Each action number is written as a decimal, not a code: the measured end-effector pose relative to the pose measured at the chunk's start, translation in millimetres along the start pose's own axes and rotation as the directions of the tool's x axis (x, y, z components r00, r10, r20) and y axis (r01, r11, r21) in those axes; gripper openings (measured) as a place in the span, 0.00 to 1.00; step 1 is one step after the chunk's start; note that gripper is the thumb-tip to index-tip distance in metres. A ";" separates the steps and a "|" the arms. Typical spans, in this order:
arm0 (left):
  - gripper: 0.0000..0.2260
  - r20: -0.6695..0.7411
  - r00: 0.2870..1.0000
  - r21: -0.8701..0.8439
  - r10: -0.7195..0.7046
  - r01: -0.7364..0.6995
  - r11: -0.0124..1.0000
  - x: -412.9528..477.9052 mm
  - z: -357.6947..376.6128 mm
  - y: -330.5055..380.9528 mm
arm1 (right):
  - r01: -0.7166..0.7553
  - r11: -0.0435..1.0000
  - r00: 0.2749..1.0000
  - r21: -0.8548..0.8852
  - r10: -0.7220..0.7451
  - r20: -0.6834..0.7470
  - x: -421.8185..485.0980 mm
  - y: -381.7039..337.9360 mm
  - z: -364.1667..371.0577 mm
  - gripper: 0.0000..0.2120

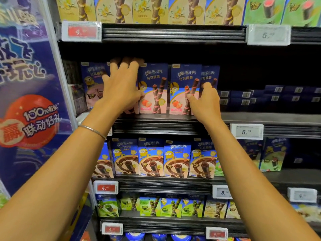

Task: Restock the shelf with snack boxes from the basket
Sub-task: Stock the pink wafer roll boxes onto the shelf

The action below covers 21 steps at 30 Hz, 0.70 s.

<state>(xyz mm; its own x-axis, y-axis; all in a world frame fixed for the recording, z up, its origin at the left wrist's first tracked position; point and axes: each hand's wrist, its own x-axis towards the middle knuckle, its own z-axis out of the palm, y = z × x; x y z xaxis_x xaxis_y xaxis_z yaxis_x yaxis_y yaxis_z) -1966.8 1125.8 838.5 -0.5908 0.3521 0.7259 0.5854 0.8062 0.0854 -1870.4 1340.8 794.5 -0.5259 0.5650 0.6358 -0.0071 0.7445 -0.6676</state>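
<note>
On the middle shelf [251,118] stand blue snack boxes with strawberry wafer rolls. My left hand [121,87] lies flat on the front of one snack box [129,110], fingers straight and reaching its top edge; most of that box is hidden. Beside it stands a second strawberry box [152,89]. My right hand [205,103] pinches the right edge of a third strawberry box [180,87], thumb on its front and fingers round its side. Another box [211,75] stands just behind it. A chocolate box [93,80] is at the row's left end. The basket is out of view.
To the right of the boxes the middle shelf is dark, with low dark blue packs [271,96] at the back. Chocolate boxes [177,160] fill the shelf below and yellow boxes [151,9] the shelf above. A blue promo panel [29,101] stands at the left.
</note>
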 end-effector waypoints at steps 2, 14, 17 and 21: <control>0.33 -0.003 1.000 -0.027 0.012 -0.012 1.000 0.1 0.9 0.0 | 0.002 1.000 1.000 0.002 -0.002 -0.003 -0.6 -1.1 0.3 0.14; 0.33 -0.009 0.999 -0.003 0.032 -0.032 0.999 1.1 6.9 9.6 | -0.054 0.997 0.999 0.054 0.053 0.010 3.9 4.1 -5.9 0.15; 0.32 -0.018 0.999 0.032 0.033 -0.032 0.999 1.8 7.9 10.2 | -0.056 0.997 0.998 0.053 0.056 0.001 4.6 5.5 -6.5 0.15; 0.34 -0.012 1.000 0.056 0.029 -0.028 0.998 2.0 8.5 8.5 | -0.058 0.997 0.998 0.049 0.058 0.008 4.7 5.6 -6.2 0.15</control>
<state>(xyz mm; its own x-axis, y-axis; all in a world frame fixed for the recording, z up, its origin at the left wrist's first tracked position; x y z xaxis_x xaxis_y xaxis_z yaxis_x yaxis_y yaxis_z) -1967.8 1137.3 834.9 -0.5669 0.3697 0.7361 0.5696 0.8215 0.0261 -1867.6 1349.9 796.1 -0.5324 0.6041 0.5930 -0.0186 0.6920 -0.7217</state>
